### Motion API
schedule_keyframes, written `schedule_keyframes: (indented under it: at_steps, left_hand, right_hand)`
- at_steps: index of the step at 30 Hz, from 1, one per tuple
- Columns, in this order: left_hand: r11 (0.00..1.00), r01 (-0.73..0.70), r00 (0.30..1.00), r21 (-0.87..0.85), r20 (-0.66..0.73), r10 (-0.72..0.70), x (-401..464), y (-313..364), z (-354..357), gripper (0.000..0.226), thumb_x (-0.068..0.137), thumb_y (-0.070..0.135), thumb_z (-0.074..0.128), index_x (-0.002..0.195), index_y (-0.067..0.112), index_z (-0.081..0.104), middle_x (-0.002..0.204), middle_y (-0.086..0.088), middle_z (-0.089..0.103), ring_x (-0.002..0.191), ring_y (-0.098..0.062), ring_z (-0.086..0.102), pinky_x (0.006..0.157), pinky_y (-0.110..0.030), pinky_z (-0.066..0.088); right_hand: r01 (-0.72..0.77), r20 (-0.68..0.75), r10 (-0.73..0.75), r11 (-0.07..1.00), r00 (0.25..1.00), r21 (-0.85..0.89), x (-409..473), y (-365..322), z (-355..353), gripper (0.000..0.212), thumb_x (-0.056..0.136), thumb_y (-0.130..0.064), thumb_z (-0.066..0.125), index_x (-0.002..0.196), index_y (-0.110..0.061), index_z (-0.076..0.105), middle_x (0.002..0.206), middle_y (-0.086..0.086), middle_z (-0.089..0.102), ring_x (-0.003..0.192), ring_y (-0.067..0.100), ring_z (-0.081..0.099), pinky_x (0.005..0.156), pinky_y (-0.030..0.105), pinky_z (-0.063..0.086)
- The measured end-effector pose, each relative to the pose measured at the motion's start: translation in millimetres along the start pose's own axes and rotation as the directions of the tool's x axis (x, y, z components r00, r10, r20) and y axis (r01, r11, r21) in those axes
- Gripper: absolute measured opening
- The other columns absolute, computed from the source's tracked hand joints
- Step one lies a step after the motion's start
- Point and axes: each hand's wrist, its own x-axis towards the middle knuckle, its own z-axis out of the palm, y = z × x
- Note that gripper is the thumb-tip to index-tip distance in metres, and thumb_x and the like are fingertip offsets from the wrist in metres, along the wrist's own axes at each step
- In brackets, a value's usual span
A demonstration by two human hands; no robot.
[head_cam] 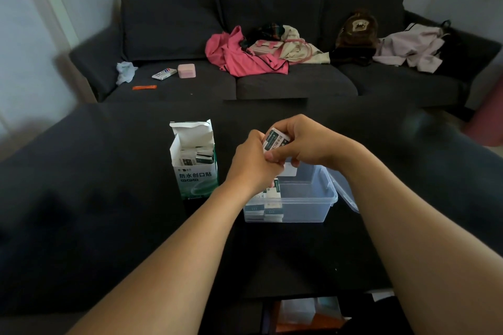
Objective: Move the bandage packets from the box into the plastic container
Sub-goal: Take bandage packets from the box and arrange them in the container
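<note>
The task was partly done. Several bandage packets (268,205) already lay stacked at the left end of the plastic container (307,198), whose right half was bare, with its lid (344,190) leaning against the right side. More packets (194,158) stood inside the open box (193,163) just left of the container, so further trips remained.

Both hands met above the container's back left corner, holding a small bundle of packets (275,141) between them. The right hand (304,141) curled over the bundle from above, its thumb pressed on the near face. The left hand (251,163) closed on it from below and the left, fingers curled tight; how many packets the bundle held was probably 2 or more, though the fingers hid the count.
</note>
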Motion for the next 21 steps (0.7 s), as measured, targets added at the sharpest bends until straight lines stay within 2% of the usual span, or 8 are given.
schedule_keyframes:
  at_steps: [4, 6, 8, 11, 15, 21]
  left_hand:
    - [1.0, -0.002, 0.996, 0.002, 0.085, 0.001, -3.4, 4.3, -0.4, 0.047, 0.087, 0.023, 0.078, 0.121, 0.019, 0.045, 0.103, -0.006, 0.067, 0.065, -0.019, 0.071, 0.044, -0.019, 0.05]
    - [1.0, -0.011, 0.984, 0.025, 0.176, 0.006, -6.2, 7.1, -4.4, 0.057, 0.084, 0.026, 0.081, 0.127, 0.021, 0.044, 0.107, -0.001, 0.066, 0.074, -0.018, 0.073, 0.051, -0.024, 0.056]
    - [0.994, -0.053, 0.979, 0.098, 0.2, 0.032, -7.3, 7.1, -14.4, 0.065, 0.078, 0.032, 0.086, 0.129, 0.024, 0.046, 0.109, 0.006, 0.065, 0.085, -0.012, 0.07, 0.059, -0.026, 0.057]
    - [0.952, -0.154, 0.984, 0.263, 0.126, 0.124, -7.2, 1.3, -33.9, 0.046, 0.079, 0.034, 0.084, 0.117, 0.027, 0.06, 0.102, 0.012, 0.065, 0.079, -0.006, 0.06, 0.066, -0.022, 0.045]
    - [0.887, -0.194, 0.981, 0.419, 0.102, 0.166, -11.5, -8.8, -46.9, 0.019, 0.086, 0.026, 0.075, 0.104, 0.025, 0.068, 0.096, 0.009, 0.063, 0.072, -0.003, 0.053, 0.062, -0.022, 0.039]
    - [0.824, -0.135, 0.988, 0.55, 0.139, 0.069, -14.0, -14.0, -43.4, 0.025, 0.085, 0.03, 0.078, 0.108, 0.024, 0.068, 0.101, 0.005, 0.048, 0.093, -0.015, 0.051, 0.075, -0.027, 0.04]
  right_hand:
    - [-0.023, 0.031, 0.023, 1.0, 0.999, -0.001, -0.9, 1.5, -4.3, 0.017, 0.085, -0.014, 0.079, 0.099, -0.009, 0.072, 0.088, 0.006, 0.076, 0.07, 0.011, 0.069, 0.058, 0.019, 0.055]
    - [-0.055, 0.025, 0.055, 0.998, 0.998, 0.004, -4.0, 3.7, -12.4, 0.016, 0.086, -0.012, 0.077, 0.1, -0.007, 0.071, 0.087, 0.004, 0.077, 0.068, 0.008, 0.07, 0.057, 0.017, 0.053]
    - [-0.097, 0.005, 0.097, 0.995, 0.995, -0.011, -8.6, 7.0, -26.1, 0.015, 0.087, -0.009, 0.076, 0.1, -0.006, 0.071, 0.087, 0.006, 0.078, 0.068, 0.009, 0.069, 0.056, 0.019, 0.051]
    - [-0.198, 0.031, 0.206, 0.966, 0.978, -0.167, -11.5, 13.8, -38.9, 0.014, 0.087, -0.012, 0.076, 0.099, -0.009, 0.07, 0.09, 0.005, 0.078, 0.074, 0.012, 0.069, 0.061, 0.023, 0.051]
    - [-0.304, 0.172, 0.4, 0.86, 0.9, -0.411, 3.0, 21.5, -16.0, 0.017, 0.087, -0.015, 0.075, 0.103, -0.012, 0.069, 0.101, 0.01, 0.076, 0.081, 0.017, 0.067, 0.066, 0.025, 0.051]
    - [-0.383, 0.211, 0.548, 0.765, 0.809, -0.518, 20.0, 27.7, 6.0, 0.027, 0.087, -0.016, 0.076, 0.112, -0.009, 0.067, 0.096, 0.01, 0.075, 0.07, 0.013, 0.062, 0.057, 0.021, 0.05]
